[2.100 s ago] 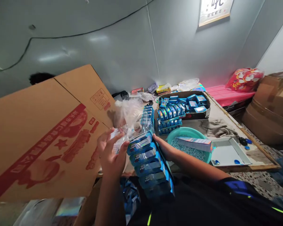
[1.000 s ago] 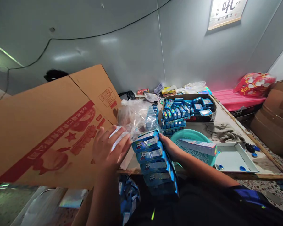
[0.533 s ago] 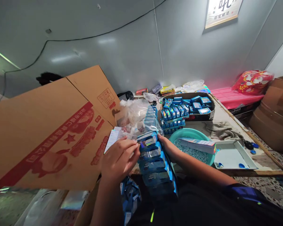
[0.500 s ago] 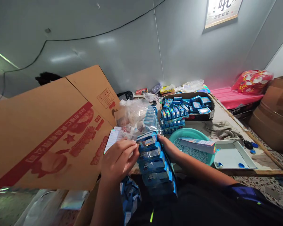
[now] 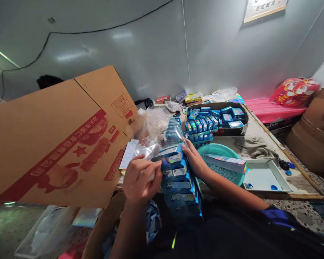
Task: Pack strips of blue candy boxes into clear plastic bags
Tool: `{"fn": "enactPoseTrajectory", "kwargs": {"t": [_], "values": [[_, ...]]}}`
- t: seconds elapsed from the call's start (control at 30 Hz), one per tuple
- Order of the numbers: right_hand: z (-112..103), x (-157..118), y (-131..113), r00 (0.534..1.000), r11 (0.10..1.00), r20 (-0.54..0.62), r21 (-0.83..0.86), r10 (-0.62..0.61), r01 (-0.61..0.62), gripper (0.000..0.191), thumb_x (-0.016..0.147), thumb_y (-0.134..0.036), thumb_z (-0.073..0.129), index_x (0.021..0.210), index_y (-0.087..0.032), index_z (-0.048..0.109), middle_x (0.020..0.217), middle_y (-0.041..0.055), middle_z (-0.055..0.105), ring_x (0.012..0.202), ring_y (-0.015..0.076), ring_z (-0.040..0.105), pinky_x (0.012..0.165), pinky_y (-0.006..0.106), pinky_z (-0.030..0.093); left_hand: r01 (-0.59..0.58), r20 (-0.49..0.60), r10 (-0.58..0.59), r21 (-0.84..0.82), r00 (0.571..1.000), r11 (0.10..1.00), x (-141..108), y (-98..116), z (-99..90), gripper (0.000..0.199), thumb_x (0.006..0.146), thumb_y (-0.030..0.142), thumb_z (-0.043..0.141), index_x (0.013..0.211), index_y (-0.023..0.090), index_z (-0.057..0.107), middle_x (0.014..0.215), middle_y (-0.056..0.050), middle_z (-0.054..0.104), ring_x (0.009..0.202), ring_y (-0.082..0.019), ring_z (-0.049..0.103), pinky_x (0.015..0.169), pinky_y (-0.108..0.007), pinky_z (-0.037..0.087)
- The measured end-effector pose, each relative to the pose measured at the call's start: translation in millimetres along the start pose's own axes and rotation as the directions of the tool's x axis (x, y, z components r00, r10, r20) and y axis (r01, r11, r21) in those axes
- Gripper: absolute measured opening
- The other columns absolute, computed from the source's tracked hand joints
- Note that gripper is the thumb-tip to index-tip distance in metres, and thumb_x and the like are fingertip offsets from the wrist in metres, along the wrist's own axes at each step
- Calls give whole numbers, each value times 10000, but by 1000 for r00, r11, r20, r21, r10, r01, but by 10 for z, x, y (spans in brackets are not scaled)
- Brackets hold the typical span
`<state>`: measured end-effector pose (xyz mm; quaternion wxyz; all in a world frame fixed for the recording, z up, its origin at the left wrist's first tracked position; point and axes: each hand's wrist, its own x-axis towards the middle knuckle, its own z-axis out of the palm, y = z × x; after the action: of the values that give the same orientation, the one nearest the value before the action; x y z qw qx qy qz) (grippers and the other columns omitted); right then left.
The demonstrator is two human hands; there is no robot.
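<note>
Currently, right hand (image 5: 196,162): gripping the right edge of the blue pack (image 5: 179,185).
Left hand (image 5: 142,180): half-curling at the left edge; cannot tell if it is pinching anything.
Blue pack: tilting before the dark clothing (image 5: 221,233).
Pack edge: firm right-hand support is probably preventing slipping.

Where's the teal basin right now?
Head view, right of centre: the teal basin is on the table, between the right hand and the white tray, nearer the camera than the carton of blue packs.
</note>
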<state>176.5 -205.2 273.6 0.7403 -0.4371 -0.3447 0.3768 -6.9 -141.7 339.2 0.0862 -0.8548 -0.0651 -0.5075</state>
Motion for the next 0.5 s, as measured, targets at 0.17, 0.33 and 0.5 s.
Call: {"fn": "enactPoseTrajectory", "kwargs": {"t": [0.17, 0.33, 0.5], "values": [[-15, -22, -5, 999, 1000, 33, -18, 11, -10, 497, 896, -529, 608, 1302, -243, 624, 1303, 34, 681, 1289, 235, 566, 1143, 377, 415, 50, -34, -49, 22, 998, 999, -69, 75, 93, 225, 797, 89, 752, 964, 210, 664, 852, -36, 677, 806, -184, 657, 847, -385, 574], [18, -85, 17, 1000, 1000, -11, -27, 8, -8, 524, 902, -517, 603, 1348, -243, 585, 1338, 37, 656, 1251, 226, 582, 1136, 366, 414, 156, 3, -157, 86, 988, 984, -38, 177, 170, 284, 872, 129, 711, 1142, 217, 704, 865, -35, 664, 839, -185, 651, 881, -369, 547], [28, -160, 53, 999, 1000, -41, -26, -17, 16, 694, 960, -472, 557, 1568, -282, 281, 1067, 19, 659, 908, 168, 606, 913, 332, 496, 17, 86, -18, 15, 996, 1000, -53, 147, 156, 358, 881, 98, 671, 1194, 262, 724, 864, -25, 663, 848, -184, 645, 1015, -438, 508]]}}
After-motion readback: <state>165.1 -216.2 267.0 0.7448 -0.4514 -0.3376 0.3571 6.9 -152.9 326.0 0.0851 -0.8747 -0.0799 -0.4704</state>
